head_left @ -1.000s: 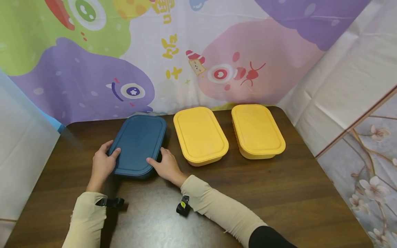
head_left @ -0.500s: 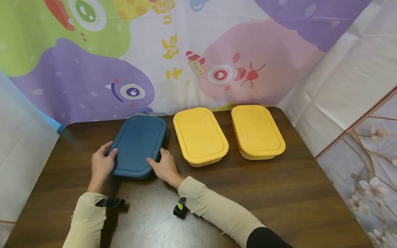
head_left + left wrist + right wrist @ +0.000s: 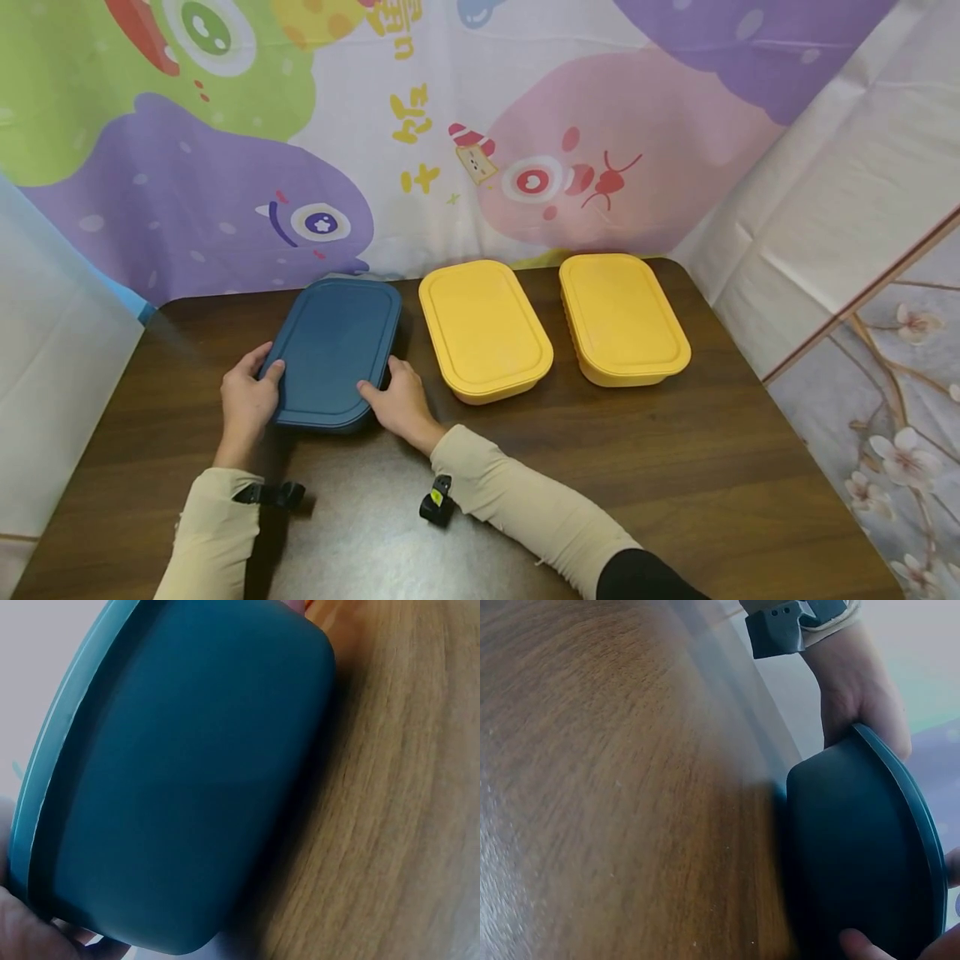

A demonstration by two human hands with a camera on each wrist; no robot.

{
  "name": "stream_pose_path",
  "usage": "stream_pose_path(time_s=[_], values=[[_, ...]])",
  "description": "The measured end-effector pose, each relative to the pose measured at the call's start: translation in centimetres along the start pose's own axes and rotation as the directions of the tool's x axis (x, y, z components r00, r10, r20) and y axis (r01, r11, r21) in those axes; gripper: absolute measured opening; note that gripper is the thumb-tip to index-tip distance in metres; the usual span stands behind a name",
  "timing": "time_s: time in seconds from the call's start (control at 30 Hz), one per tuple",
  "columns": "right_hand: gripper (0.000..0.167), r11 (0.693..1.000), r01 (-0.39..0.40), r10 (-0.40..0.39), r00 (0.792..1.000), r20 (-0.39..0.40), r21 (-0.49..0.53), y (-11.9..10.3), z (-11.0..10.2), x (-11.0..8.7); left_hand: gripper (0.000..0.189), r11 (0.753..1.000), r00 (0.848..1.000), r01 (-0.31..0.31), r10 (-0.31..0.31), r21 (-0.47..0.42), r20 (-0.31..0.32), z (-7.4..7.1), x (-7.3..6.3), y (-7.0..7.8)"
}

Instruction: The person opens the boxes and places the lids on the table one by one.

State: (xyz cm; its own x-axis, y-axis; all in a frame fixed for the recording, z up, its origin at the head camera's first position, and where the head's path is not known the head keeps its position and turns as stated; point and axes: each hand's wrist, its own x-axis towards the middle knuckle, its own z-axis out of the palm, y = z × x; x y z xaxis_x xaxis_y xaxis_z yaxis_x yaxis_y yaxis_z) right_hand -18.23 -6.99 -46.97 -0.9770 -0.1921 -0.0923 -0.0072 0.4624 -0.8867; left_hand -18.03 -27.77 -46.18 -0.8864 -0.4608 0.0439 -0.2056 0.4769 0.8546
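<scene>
A dark blue lidded box (image 3: 337, 350) sits at the back left of the table, its lid on. The left hand (image 3: 249, 396) grips its left side, with the thumb over the lid's edge. On the opposite side, near the front right corner, the right hand (image 3: 402, 406) holds the box with its thumb on the lid's rim. In the left wrist view the box's smooth side wall (image 3: 180, 780) fills much of the picture. From the right wrist, both hands show at the box (image 3: 862, 847). The fingers under the rim are partly hidden.
Two yellow lidded boxes stand in a row to the right: the nearer one (image 3: 487, 329) and the far right one (image 3: 624, 321). They rest on a dark wooden table (image 3: 600, 467). A cartoon-printed curtain (image 3: 450, 167) hangs along the back edge.
Both hands stay on the blue box, which barely moves. The right wrist has shifted slightly left and down; the yellow boxes have not moved.
</scene>
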Motion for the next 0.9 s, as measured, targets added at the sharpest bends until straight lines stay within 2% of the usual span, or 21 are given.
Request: stream_pose_path(time_s=[0.33, 0.9], values=[[0.067, 1.000, -0.001, 0.001, 1.000, 0.022, 0.019, -0.6, -0.6, 0.0, 0.043, 0.998, 0.998, 0.053, -0.054, -0.030, -0.019, -0.2, -0.5, 0.5], [0.066, 0.996, 0.056, -0.048, 0.994, 0.102, -0.073, -1.8, -0.9, 0.6, 0.044, 0.992, 0.986, 0.110, -0.116, -0.056, -0.116, -1.4, -2.3, 0.6]])
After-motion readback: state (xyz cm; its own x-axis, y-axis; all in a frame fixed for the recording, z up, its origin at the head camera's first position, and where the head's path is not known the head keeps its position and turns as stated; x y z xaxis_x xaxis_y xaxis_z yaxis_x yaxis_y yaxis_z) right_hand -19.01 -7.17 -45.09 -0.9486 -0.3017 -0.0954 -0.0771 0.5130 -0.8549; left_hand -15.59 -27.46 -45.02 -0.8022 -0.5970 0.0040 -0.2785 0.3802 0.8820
